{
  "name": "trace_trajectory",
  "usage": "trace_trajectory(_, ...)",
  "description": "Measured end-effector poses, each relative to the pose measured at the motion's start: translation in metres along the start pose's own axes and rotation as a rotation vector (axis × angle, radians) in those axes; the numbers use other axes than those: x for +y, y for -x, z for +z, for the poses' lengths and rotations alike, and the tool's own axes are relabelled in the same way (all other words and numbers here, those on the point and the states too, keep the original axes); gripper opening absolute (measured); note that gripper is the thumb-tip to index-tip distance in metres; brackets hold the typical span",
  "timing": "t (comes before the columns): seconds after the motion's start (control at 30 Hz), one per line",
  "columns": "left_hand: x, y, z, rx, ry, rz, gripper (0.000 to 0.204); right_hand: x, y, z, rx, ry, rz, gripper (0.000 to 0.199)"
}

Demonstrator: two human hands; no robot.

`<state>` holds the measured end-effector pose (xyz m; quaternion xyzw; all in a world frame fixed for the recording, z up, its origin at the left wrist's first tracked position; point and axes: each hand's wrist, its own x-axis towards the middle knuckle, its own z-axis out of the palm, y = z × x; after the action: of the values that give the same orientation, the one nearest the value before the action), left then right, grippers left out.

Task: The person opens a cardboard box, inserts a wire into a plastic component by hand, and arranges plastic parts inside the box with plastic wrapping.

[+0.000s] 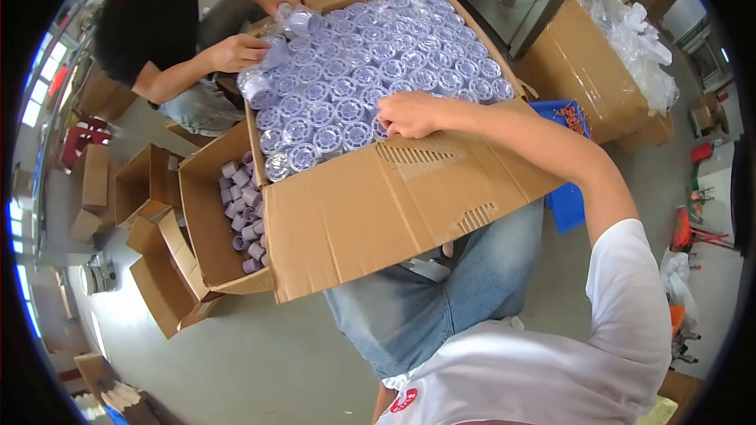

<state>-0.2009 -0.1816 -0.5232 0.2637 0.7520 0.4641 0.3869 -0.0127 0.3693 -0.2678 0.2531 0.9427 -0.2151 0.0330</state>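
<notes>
My right hand (409,114) reaches over the near edge of a large cardboard box (339,224), its fingers curled down at the front rows inside. What those fingers hold, if anything, is hidden. Filling the box are rows of clear, plastic-wrapped round pieces (366,76) with pale purple, spoked, ring-shaped ends. The near flap slopes toward my knees, its surface torn in two spots to show the corrugation. My left hand does not show. Across the box, a co-worker's two hands (240,53) hold wrapped pieces (302,22) at the far left corner.
Left of the box, an open carton (209,220) holds loose pale purple cylinders (246,212). More open cartons (161,275) stand on the floor beyond it. At right are a blue crate (565,208) and a tall carton (579,63) topped with clear plastic bags (630,39). A grey machine stands behind.
</notes>
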Motion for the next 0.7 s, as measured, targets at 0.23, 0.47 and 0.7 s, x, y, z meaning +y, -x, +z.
trace_trajectory(0.23, -0.014, 0.018, -0.008, 0.095, -0.046, 0.121, 0.044, -0.012, -0.004, -0.009, -0.035, 0.175, 0.030, 0.014)
trace_trajectory(0.47, 0.331, -0.157, -0.047, 0.486, 0.142, 0.621, 0.029, -0.060, 0.049, -0.034, 0.215, 0.075, -0.051, 0.025)
trace_trajectory(0.7, 0.438, -0.374, 0.040, 0.387, -0.714, 0.744, 0.089, -0.128, 0.172, -0.027, 0.675, -0.014, -0.243, 0.029)
